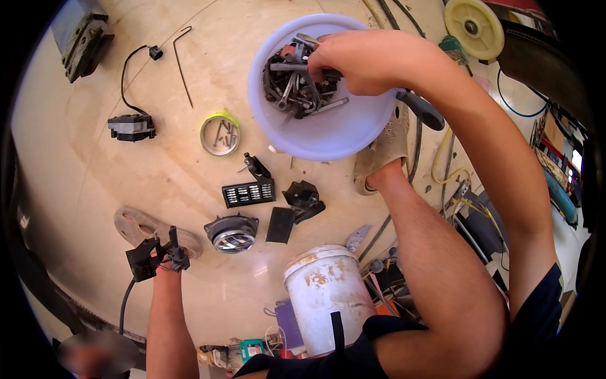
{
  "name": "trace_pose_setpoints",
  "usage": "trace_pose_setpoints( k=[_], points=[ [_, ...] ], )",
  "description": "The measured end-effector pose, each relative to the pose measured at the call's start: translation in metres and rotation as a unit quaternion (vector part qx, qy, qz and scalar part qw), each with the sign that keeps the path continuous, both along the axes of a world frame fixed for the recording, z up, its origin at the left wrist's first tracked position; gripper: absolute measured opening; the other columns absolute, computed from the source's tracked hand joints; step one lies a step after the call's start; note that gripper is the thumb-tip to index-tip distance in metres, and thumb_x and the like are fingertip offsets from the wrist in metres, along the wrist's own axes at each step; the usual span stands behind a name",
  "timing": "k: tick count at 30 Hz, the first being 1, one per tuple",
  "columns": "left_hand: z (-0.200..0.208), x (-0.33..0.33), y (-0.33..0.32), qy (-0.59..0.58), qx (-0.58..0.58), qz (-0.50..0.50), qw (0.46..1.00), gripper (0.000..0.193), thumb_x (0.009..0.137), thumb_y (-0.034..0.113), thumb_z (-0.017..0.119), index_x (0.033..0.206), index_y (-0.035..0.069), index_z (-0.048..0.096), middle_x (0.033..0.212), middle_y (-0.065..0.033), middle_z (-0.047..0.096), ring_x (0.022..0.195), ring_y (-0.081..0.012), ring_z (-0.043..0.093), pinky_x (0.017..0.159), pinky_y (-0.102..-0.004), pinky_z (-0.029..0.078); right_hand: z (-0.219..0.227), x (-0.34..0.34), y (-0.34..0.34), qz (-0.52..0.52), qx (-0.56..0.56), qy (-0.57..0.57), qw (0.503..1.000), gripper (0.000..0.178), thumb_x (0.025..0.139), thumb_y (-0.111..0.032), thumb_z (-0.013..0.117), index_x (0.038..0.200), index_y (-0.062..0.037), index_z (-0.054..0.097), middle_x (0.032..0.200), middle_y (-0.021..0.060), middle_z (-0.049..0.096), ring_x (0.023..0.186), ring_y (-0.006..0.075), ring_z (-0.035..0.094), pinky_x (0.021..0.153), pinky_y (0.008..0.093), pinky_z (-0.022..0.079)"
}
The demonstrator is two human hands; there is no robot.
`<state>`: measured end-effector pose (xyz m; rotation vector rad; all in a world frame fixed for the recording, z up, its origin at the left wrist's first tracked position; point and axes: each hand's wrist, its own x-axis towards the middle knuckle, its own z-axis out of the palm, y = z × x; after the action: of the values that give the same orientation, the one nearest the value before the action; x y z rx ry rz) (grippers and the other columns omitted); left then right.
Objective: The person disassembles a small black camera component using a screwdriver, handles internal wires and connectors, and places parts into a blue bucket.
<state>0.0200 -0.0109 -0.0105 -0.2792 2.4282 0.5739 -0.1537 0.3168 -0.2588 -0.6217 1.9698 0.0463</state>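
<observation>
My right hand (344,63) reaches into a pale lavender basin (353,136) at the top middle. Its fingers are curled down among a heap of metal tools and bits (293,85), among them sockets and rods. What they grip, if anything, is hidden by the hand. My left hand does not show. Beside the basin lies a yellow-rimmed round tray (221,150) with several screws in it. Below that are a black slotted panel (249,193), a round lamp (232,235), a black bracket piece (304,196) and a flat black plate (279,225).
A black corded part (144,260) overlaps my left shoe. A white paint-stained bucket (328,290) stands between my legs. Farther off are a wired black connector box (131,127), a bent metal rod (183,69) and a cream reel (473,28). Cables and clutter line the right.
</observation>
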Motion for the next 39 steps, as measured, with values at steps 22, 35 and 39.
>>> trace_pose_setpoints(
  k=[22,35,39],
  points=[
    [-0.001,0.003,0.001,-0.004,0.034,0.028,0.999,0.036,0.085,0.007,0.065,0.117,-0.004,0.051,0.111,-0.0188,0.054,0.101,-0.0294,0.054,0.091,-0.0402,0.043,-0.014,0.016,-0.016,0.068,0.057,-0.074,0.993,0.044,0.073,0.002,0.054,0.114,-0.0100,0.066,0.108,0.0141,0.064,0.103,0.0323,0.061,0.086,0.0417,0.050],
    [-0.007,0.021,-0.013,0.039,0.050,0.000,0.998,0.038,0.082,0.001,0.068,0.115,-0.009,0.053,0.104,-0.0197,0.058,0.096,-0.0281,0.057,0.084,-0.0378,0.047,0.070,0.048,-0.021,0.036,-0.171,0.079,0.981,0.020,0.083,-0.017,0.064,0.098,-0.0036,0.063,0.094,0.0142,0.060,0.087,0.0344,0.058,0.075,0.0426,0.047],
    [-0.009,0.032,-0.013,-0.009,0.007,0.040,0.999,0.038,0.080,-0.002,0.068,0.115,-0.007,0.053,0.107,-0.0175,0.057,0.098,-0.0266,0.057,0.086,-0.0362,0.047,0.101,0.074,-0.031,0.024,-0.179,-0.306,0.935,0.020,0.088,-0.025,0.060,0.095,-0.0064,0.063,0.089,0.0125,0.063,0.085,0.0344,0.060,0.070,0.0434,0.047]
  ],
)
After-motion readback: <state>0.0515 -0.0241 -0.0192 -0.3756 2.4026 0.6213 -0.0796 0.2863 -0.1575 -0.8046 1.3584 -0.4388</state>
